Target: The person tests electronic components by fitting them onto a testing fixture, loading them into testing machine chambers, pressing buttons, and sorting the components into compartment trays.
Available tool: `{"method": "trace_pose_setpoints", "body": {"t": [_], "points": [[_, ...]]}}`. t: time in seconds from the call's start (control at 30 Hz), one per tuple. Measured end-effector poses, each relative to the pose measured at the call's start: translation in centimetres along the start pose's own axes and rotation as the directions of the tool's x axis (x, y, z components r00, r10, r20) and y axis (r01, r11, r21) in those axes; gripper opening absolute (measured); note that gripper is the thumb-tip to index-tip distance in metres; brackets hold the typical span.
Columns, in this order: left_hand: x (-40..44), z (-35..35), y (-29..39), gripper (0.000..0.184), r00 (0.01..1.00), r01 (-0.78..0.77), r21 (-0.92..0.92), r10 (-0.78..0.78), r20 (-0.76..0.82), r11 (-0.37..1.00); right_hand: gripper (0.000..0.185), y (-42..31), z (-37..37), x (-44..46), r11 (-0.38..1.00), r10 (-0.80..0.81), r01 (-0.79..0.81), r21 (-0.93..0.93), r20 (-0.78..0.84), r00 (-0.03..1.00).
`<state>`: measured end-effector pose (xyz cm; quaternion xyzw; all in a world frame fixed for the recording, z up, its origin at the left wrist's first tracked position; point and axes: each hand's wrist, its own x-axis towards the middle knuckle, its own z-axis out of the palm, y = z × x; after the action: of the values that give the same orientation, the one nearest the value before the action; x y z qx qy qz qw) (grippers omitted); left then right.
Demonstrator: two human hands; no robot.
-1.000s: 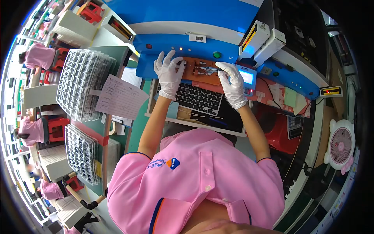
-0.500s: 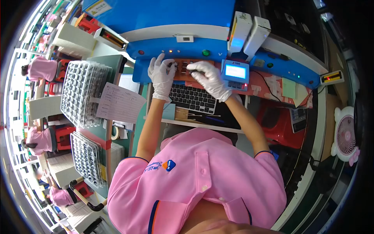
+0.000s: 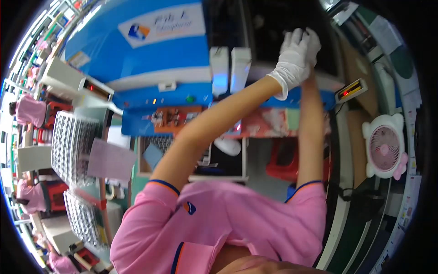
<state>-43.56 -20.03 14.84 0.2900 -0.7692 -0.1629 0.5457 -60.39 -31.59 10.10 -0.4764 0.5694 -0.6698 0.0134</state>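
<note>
My left hand [image 3: 292, 64], in a white glove, reaches across to the dark opening of the machine [image 3: 273, 23] at the upper right. Its fingers are bent and close together; anything between them is too small or hidden to name. Right beside and partly behind it is my gloved right hand [image 3: 313, 45], its fingers mostly hidden and blurred. The hands overlap or touch. Away to the left, an orange fixture [image 3: 188, 112] with small metal parts lies on the blue machine's ledge, with neither hand on it.
A keyboard [image 3: 165, 140] and white mouse [image 3: 228, 146] are in the drawer below the fixture. Stacked clear trays [image 3: 68, 146] and a paper sheet [image 3: 111, 160] stand left. A sensor box [image 3: 351, 90] and pink-white fan [image 3: 384, 141] are right. People in pink sit far left.
Both hands have left the orange fixture and moved up and right to the dark opening, my left arm now crossing the view. The view has turned right, so the fixture appears further left.
</note>
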Motion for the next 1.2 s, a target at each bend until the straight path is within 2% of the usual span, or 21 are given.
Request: {"method": "trace_pose_setpoints", "body": {"t": [0.03, 0.07, 0.1, 0.17, 0.3, 0.37, 0.53, 0.6, 0.67, 0.73, 0.8, 0.83, 0.87, 0.9, 0.97, 1.0, 1.03, 1.07, 1.1, 1.17, 1.2], "points": [[1.9, 1.7, -0.6, 0.063, 0.987, 0.141, 0.187, -0.152, 0.045, 0.972, 0.023, -0.3, -0.3, 0.2, 0.971, -0.134, 0.111, -0.213, -0.099, 0.986], [2.6, 2.9, -2.2, 0.067, 0.985, 0.151, 0.277, -0.170, 0.044, 0.949, 0.023, 4.7, 0.1, 1.9, 0.947, -0.207, 0.177, -0.268, -0.087, 0.974], [3.2, 3.9, -4.2, 0.070, 0.981, 0.162, 0.365, -0.189, 0.038, 0.917, 0.023, 4.5, 0.0, 2.3, 0.933, -0.189, 0.179, -0.311, -0.002, 0.982], [4.2, 7.0, -8.1, 0.063, 0.883, 0.385, 0.481, -0.467, 0.059, 0.788, 0.023, 4.0, 0.1, 1.7, 0.895, -0.166, 0.193, -0.402, 0.103, 0.981], [5.4, 9.4, -11.2, 0.055, 0.926, 0.184, 0.532, -0.326, 0.188, 0.827, 0.022, 4.2, 1.0, 1.8, 0.892, -0.171, 0.215, -0.398, 0.144, 0.975], [6.6, 9.7, -12.0, 0.055, 0.933, 0.122, 0.490, -0.268, 0.241, 0.863, 0.019, 3.9, 1.8, 2.0, 0.894, -0.041, 0.134, -0.427, 0.219, 0.975], [7.5, 11.3, -13.2, 0.048, 0.874, 0.184, 0.456, -0.357, 0.329, 0.871, 0.016, 2.9, 1.5, 2.2, 0.845, -0.012, 0.126, -0.520, 0.218, 0.976], [8.0, 11.8, -14.0, 0.039, 0.854, 0.207, 0.434, -0.378, 0.357, 0.877, 0.019, 1.5, 1.3, 2.1, 0.709, -0.002, 0.125, -0.694, 0.175, 0.985], [8.4, 11.7, -14.2, 0.027, 0.871, 0.276, 0.336, -0.382, 0.308, 0.900, 0.021, 3.0, 1.3, 2.3, 0.824, -0.045, 0.129, -0.552, 0.162, 0.986], [7.7, 10.2, -12.5, 0.028, 0.921, 0.157, 0.379, -0.274, 0.278, 0.912, 0.020, 4.4, 1.5, 2.5, 0.786, -0.119, 0.215, -0.580, 0.199, 0.973], [7.8, 11.2, -13.7, 0.024, 0.922, 0.309, 0.200, -0.344, 0.179, 0.930, 0.022, 5.5, 1.7, 3.1, 0.781, -0.086, 0.221, -0.585, 0.250, 0.964], [8.3, 10.7, -13.2, 0.022, 0.853, 0.521, -0.135, -0.506, 0.129, 0.843, 0.022, 6.1, 1.9, 2.7, 0.786, -0.095, 0.253, -0.564, 0.294, 0.951], [8.7, 9.6, -11.9, 0.020, 0.751, 0.623, -0.469, -0.647, 0.134, 0.626, 0.023, 6.8, 1.9, 2.1, 0.722, -0.097, 0.329, -0.608, 0.382, 0.919], [8.7, 8.1, -10.1, 0.020, 0.736, 0.626, -0.481, -0.669, 0.106, 0.613, 0.024, 7.7, 1.8, 1.7, 0.649, -0.097, 0.407, -0.642, 0.461, 0.882], [8.0, 6.0, -6.3, 0.022, 0.823, 0.157, -0.958, -0.568, -0.007, 0.240, 0.027, 8.8, 1.8, 1.8, 0.481, -0.094, 0.552, -0.681, 0.586, 0.805], [6.5, 4.9, -5.2, 0.025, 0.886, 0.032, -0.748, -0.366, -0.286, 0.663, 0.029, 8.8, 2.0, 2.3, 0.388, -0.093, 0.611, -0.690, 0.630, 0.771], [4.5, 3.6, -4.3, 0.028, 0.894, -0.124, -0.361, -0.053, -0.444, 0.924, 0.030, 8.0, 2.1, 2.8, 0.339, -0.102, 0.638, -0.691, 0.647, 0.755], [2.4, 2.3, -3.5, 0.030, 0.914, -0.182, -0.332, 0.035, -0.404, 0.926, 0.031, 7.3, 2.2, 3.3, 0.289, -0.112, 0.663, -0.690, 0.664, 0.739], [0.0, 1.0, -2.8, 0.033, 0.928, -0.236, -0.304, 0.120, -0.354, 0.923, 0.034, 5.5, 1.9, 3.2, 0.408, -0.069, 0.609, -0.680, 0.643, 0.763], [-5.4, -0.9, -2.0, 0.028, 0.971, -0.237, -0.434, 0.219, -0.092, 0.869, 0.043, 2.4, 1.2, 2.3, 0.625, 0.044, 0.462, -0.630, 0.619, 0.784], [-7.6, -1.7, -2.3, 0.028, 0.947, -0.203, -0.321, 0.269, 0.175, 0.925, 0.043, 1.6, 1.2, 2.0, 0.630, 0.044, 0.465, -0.622, 0.626, 0.778]]}}
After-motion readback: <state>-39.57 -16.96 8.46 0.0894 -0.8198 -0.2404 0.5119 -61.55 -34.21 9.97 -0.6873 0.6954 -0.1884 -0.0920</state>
